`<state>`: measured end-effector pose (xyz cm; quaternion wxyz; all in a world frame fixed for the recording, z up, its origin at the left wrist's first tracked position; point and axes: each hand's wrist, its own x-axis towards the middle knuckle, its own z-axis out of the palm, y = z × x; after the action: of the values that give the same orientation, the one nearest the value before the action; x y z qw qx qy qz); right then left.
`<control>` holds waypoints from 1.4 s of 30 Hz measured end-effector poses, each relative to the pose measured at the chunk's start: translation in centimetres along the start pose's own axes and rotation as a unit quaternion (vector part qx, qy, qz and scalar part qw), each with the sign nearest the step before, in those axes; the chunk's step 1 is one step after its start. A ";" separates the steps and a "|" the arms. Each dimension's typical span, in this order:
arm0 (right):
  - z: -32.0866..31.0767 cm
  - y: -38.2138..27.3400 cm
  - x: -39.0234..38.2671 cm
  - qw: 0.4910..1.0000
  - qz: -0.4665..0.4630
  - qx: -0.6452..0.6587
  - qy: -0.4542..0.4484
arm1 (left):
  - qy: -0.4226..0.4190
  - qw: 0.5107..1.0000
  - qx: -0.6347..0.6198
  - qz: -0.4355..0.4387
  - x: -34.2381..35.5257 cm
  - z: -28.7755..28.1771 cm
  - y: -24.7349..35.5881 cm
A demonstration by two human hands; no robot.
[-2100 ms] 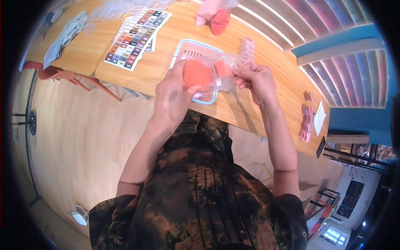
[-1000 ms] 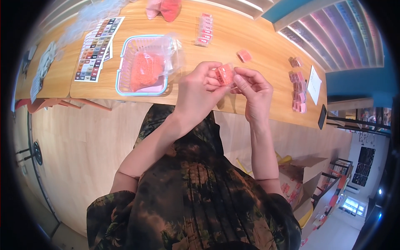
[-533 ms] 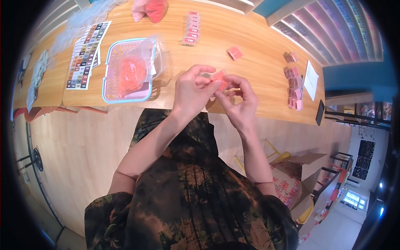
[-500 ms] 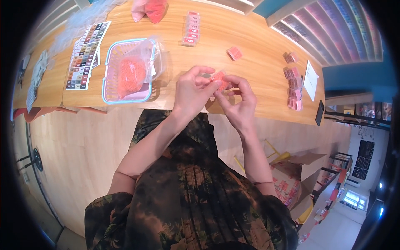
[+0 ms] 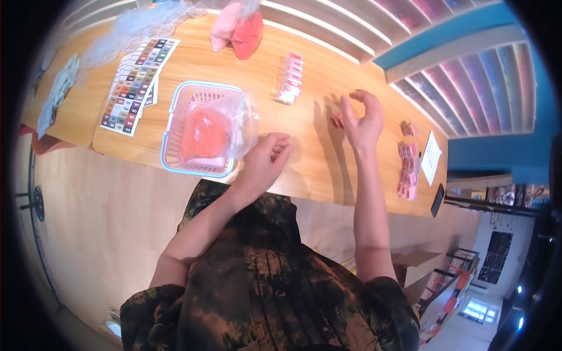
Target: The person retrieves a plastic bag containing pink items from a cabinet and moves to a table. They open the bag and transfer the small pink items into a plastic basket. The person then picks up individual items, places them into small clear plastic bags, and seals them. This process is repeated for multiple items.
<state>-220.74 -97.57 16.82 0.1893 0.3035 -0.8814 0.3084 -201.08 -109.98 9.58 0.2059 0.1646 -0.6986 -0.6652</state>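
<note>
My left hand (image 5: 266, 168) hovers over the near table edge beside the basket, its fingers loosely curled in, and no object shows in it. Farther out on the right, my right hand (image 5: 364, 121) is open, thumb and fingers apart, just next to a small clear box of red-pink beads (image 5: 338, 120) on the table. Part of that box is hidden behind the thumb. In the pastel basket (image 5: 168, 149) lies a clear plastic bag of orange-pink beads (image 5: 203, 136), its loose open end hanging over the basket's right side.
A row of small lidded boxes (image 5: 291, 78) stands beyond my hands. Further small boxes (image 5: 407, 169), a white paper (image 5: 431, 158) and a black phone (image 5: 437, 200) lie at the right. Colour charts (image 5: 137, 88) are at left, two bead bags (image 5: 237, 32) behind, shelves (image 5: 468, 88) at far right.
My hands have parted: the right moved forward and let go of the small bead box, the left drew back toward the basket. The whole view has shifted, so the table sits lower.
</note>
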 end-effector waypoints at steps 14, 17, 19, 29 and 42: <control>10.4 -8.3 12.3 0.981 -0.062 -0.035 -0.179 | -0.033 0.999 -0.012 0.023 -0.2 0.2 -2.5; 5.3 -8.7 8.6 0.979 -0.124 0.107 -0.120 | -0.052 0.997 -0.045 -0.024 -0.2 0.0 -2.0; 2.0 -8.6 5.2 0.975 -0.142 0.115 -0.125 | -0.050 0.994 -0.094 -0.019 -0.1 -0.3 -1.8; -4.5 -7.9 -7.8 0.963 -0.146 0.113 -0.196 | -0.094 0.953 -0.266 -0.115 0.4 0.5 2.5; -6.7 -7.0 -9.9 0.960 -0.192 0.118 -0.166 | -0.116 0.955 -0.270 -0.030 -3.2 0.8 4.7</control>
<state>-207.83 -93.33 19.62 0.0589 0.5337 -0.7830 0.3140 -198.54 -107.36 14.01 0.1397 0.0455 -0.5068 -0.8494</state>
